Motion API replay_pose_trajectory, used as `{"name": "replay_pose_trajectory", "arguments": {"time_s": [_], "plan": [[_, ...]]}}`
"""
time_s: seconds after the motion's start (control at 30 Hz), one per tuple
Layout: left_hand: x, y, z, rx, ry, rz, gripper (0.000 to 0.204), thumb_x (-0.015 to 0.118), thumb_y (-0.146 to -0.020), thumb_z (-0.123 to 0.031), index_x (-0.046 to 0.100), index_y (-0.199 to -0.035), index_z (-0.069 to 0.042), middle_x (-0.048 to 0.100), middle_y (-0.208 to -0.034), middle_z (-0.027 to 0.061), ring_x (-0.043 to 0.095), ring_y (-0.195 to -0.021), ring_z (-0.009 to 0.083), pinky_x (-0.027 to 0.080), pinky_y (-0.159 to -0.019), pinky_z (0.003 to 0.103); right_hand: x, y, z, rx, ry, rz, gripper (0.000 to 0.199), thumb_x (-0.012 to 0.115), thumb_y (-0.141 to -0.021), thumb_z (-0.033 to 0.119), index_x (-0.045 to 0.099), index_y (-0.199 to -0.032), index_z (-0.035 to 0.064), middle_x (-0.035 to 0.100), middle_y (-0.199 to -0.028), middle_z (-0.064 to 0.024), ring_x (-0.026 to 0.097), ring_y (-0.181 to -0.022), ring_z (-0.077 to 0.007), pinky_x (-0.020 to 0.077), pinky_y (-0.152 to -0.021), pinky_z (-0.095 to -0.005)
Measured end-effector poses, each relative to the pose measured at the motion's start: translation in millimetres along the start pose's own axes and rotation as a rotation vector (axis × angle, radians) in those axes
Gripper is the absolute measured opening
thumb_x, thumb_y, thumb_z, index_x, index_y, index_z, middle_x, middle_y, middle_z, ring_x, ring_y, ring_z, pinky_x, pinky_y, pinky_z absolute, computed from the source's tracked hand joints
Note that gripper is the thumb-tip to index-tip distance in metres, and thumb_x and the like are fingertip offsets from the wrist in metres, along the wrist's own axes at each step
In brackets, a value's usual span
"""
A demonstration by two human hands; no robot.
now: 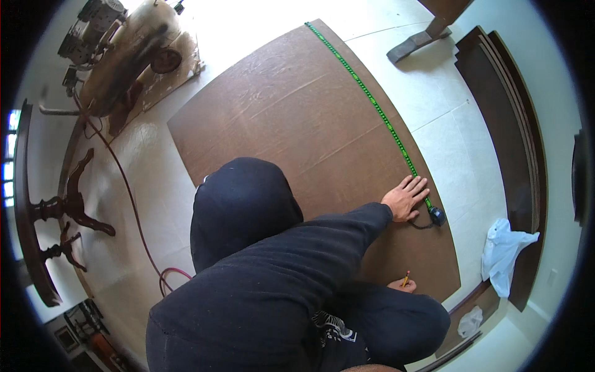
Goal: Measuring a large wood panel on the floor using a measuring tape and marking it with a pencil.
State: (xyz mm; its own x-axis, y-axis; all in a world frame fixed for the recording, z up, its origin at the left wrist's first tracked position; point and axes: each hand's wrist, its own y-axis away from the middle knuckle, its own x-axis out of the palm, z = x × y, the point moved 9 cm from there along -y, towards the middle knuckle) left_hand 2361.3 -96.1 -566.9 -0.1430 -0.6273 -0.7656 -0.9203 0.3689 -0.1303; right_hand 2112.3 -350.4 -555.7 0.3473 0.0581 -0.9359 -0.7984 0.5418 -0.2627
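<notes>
A large brown wood panel [260,93] lies flat on the floor in front of me. A green tape measure blade [373,99] stretches along its right side, from the far edge to the dark tape case [437,216] near the right edge. My left hand [404,199] reaches across and lies flat over the blade just short of the case, fingers spread. A dark cord hangs from the case beside that hand. Lower down, by my right knee, my right hand [401,285] is closed around a yellow pencil [406,278]; my leg hides part of it.
An air compressor [133,56] stands at the far left, with a red hose [130,192] running toward me. A dark pedestal table [59,208] is at left. Stacked boards [505,111] lean on the right wall, beside a white plastic bag [503,254]. A wooden leg [421,42] stands beyond the panel.
</notes>
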Motion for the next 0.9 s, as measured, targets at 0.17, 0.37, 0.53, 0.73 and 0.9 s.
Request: {"name": "replay_pose_trajectory", "arguments": {"time_s": [0.17,0.37,0.53,0.73,0.9], "plan": [[2,0,0,0.003,0.009,0.016,0.081,0.054,-0.098,-0.05,0.025,-0.163,-0.011,0.019,-0.171,0.0178,0.017,-0.158,0.0345,0.011,-0.13,0.05,-5,-1,7,0.02,0.028,0.004,0.013,0.066,-0.097,0.012,0.061,-0.104,0.0021,0.068,-0.096,-0.0205,0.067,-0.088,-0.0388,0.0526,-0.08,-0.0444],[-3,0,0,0.005,0.008,-0.039,0.081,0.056,-0.097,-0.049,0.03,-0.162,-0.009,0.022,-0.17,0.019,0.019,-0.158,0.0341,0.012,-0.129,0.048,-6,0,6,-0.013,0.034,0.006,0.014,0.065,-0.097,0.011,0.061,-0.106,0.0023,0.068,-0.096,-0.0223,0.067,-0.088,-0.041,0.0527,-0.081,-0.045],[-3,-1,-1,0.015,-0.013,-0.062,0.08,0.057,-0.096,-0.05,0.033,-0.16,-0.008,0.023,-0.169,0.0187,0.021,-0.157,0.0347,0.013,-0.129,0.049,-4,0,1,0.049,0.037,0.014,0.014,0.065,-0.096,0.01,0.06,-0.106,0.0017,0.067,-0.094,-0.0226,0.066,-0.088,-0.0413,0.0524,-0.079,-0.0453],[1,-2,-1,0.013,-0.031,-0.017,0.079,0.056,-0.097,-0.051,0.033,-0.16,-0.009,0.023,-0.169,0.0185,0.021,-0.157,0.0348,0.014,-0.129,0.049,-8,-2,10,0.048,0.015,0.01,0.011,0.066,-0.095,0.008,0.06,-0.102,0.0018,0.066,-0.092,-0.0213,0.066,-0.085,-0.0404,0.0524,-0.077,-0.0441],[0,-2,-2,0.013,-0.02,-0.023,0.079,0.056,-0.097,-0.05,0.033,-0.16,-0.009,0.024,-0.169,0.0189,0.021,-0.157,0.035,0.014,-0.129,0.049,-10,-1,12,0.005,0.013,-0.004,0.013,0.067,-0.092,0.007,0.06,-0.102,0.002,0.066,-0.091,-0.0211,0.067,-0.086,-0.0407,0.0525,-0.078,-0.0448]]}}
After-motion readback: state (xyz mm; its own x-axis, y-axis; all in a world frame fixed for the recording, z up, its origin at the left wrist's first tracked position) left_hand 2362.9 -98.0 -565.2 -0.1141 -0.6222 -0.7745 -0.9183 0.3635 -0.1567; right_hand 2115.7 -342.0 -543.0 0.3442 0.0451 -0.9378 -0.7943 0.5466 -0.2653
